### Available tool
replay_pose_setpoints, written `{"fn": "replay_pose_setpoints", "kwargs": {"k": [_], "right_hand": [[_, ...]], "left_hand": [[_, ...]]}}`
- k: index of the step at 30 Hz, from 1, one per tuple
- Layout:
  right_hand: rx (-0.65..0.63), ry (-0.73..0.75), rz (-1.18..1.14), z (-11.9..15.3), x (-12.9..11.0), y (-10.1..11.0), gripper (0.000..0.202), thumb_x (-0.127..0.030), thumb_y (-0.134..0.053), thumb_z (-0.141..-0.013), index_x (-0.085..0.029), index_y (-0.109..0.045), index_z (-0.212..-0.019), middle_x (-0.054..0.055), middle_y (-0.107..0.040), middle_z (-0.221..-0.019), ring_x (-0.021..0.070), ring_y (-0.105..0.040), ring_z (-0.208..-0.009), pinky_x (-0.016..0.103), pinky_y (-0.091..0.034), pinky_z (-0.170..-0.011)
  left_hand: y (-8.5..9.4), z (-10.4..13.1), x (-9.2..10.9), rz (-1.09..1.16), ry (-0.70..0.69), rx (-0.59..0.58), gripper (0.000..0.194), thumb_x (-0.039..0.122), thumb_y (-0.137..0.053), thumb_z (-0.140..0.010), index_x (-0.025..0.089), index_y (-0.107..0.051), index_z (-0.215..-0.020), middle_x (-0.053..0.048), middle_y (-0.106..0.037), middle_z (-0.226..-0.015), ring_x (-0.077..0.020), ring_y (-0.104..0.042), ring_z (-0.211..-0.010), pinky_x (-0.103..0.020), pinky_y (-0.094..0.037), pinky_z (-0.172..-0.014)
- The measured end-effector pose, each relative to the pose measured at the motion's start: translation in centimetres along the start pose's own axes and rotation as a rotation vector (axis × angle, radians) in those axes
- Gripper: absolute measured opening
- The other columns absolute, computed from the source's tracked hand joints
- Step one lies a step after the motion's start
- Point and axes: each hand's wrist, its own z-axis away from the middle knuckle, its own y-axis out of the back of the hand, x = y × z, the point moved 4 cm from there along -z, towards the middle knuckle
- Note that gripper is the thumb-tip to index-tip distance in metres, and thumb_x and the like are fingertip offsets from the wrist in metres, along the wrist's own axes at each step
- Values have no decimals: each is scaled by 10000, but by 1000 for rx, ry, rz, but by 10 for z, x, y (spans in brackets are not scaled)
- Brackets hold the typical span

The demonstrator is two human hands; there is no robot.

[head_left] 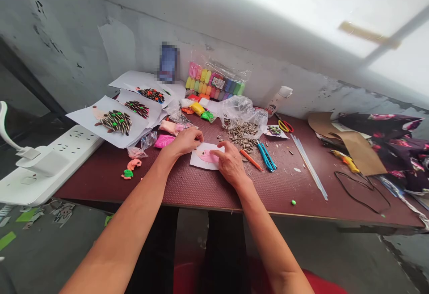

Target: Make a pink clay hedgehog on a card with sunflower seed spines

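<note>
A small white card (pixel 197 161) lies on the table with a flat pink clay shape (pixel 210 155) and a small dark dot on it. At the card's upper left corner is my left hand (pixel 186 142), its fingers curled and pinched together; whatever is between them is too small to name. My right hand (pixel 232 165) rests over the card's right side, the index finger stretched onto the pink clay and the other fingers partly hidden. Just right of it lie an orange pencil-like tool (pixel 251 160) and a blue utility knife (pixel 267 156).
Sunflower seeds (pixel 244 134) spill from a clear bag behind the card. Seed-covered hedgehog pictures (pixel 115 122) lie on papers at the left. Coloured clay packs (pixel 214 81) stand against the wall. Scissors (pixel 284 125), glue sticks (pixel 310 167), a yellow glue gun (pixel 348 161) and a power strip (pixel 50 164) surround the area.
</note>
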Motion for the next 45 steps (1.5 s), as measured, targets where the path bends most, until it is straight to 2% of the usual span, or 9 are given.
{"fn": "replay_pose_setpoints", "kwargs": {"k": [3, 7, 16, 22, 28, 34, 37, 41, 45], "right_hand": [[31, -12, -22, 1, 1, 2, 401, -62, -484, -929, -268, -762, -1132, 100, -571, -1165, 210, -525, -1004, 346, -443, -891], [-1, 35, -5, 1, -2, 1, 427, -62, -482, -929, -298, -756, -1156, 101, -568, -1189, 219, -519, -1025, 358, -436, -892], [35, 38, -11, 2, -3, 4, 381, -81, -480, -939, -272, -772, -1093, 98, -583, -1170, 210, -521, -1000, 353, -435, -887], [-6, 73, -2, 4, -7, 3, 358, -90, -492, -940, -273, -791, -1014, 95, -608, -1166, 215, -523, -982, 355, -415, -863], [-9, 113, -13, 5, -11, 4, 379, -81, -486, -944, -283, -764, -1102, 93, -608, -1177, 208, -518, -977, 345, -382, -864], [1, 114, -21, 5, -12, 2, 371, -75, -480, -929, -280, -773, -1026, 76, -620, -1154, 200, -518, -956, 339, -396, -869], [43, 69, -72, 5, -9, 2, 387, -51, -480, -901, -257, -766, -1063, 83, -631, -1132, 201, -538, -962, 337, -417, -879], [144, -125, -127, 5, 6, 3, 398, -72, -472, -893, -198, -719, -1179, 106, -651, -1073, 214, -586, -960, 329, -451, -857], [168, -337, -125, -2, 28, 11, 242, -174, -506, -943, -172, -740, -1002, 93, -682, -967, 210, -623, -892, 311, -459, -812]], "left_hand": [[0, 0, 0, 3, -3, 0, 249, 109, -559, -739, 166, -754, -882, -63, -703, -918, -187, -619, -804, -278, -468, -737], [0, 0, 0, 9, 2, -4, 251, 114, -558, -739, 172, -757, -880, -61, -703, -899, -185, -619, -785, -280, -472, -737], [-1, -1, -2, -4, -26, 20, 249, 124, -554, -731, 181, -755, -866, -61, -705, -934, -187, -617, -809, -277, -473, -727], [-1, 0, -2, 1, -21, 10, 251, 121, -552, -733, 177, -753, -874, -66, -703, -961, -190, -618, -833, -281, -466, -737], [0, 0, -1, 11, -27, 20, 237, 135, -556, -734, 180, -751, -861, -60, -700, -930, -190, -615, -816, -282, -478, -740], [-1, -1, -2, 12, -28, 9, 233, 138, -559, -743, 178, -754, -863, -60, -694, -932, -189, -617, -815, -281, -476, -740], [0, 0, -1, 11, -13, 10, 230, 131, -560, -748, 180, -753, -862, -64, -696, -959, -193, -621, -829, -283, -471, -741], [1, 1, 0, 14, 0, 11, 231, 117, -565, -741, 179, -751, -864, -69, -699, -975, -204, -627, -872, -285, -470, -759], [0, 1, 0, 7, 0, 8, 246, 103, -561, -735, 177, -752, -872, -75, -700, -983, -213, -632, -911, -293, -477, -796]]}}
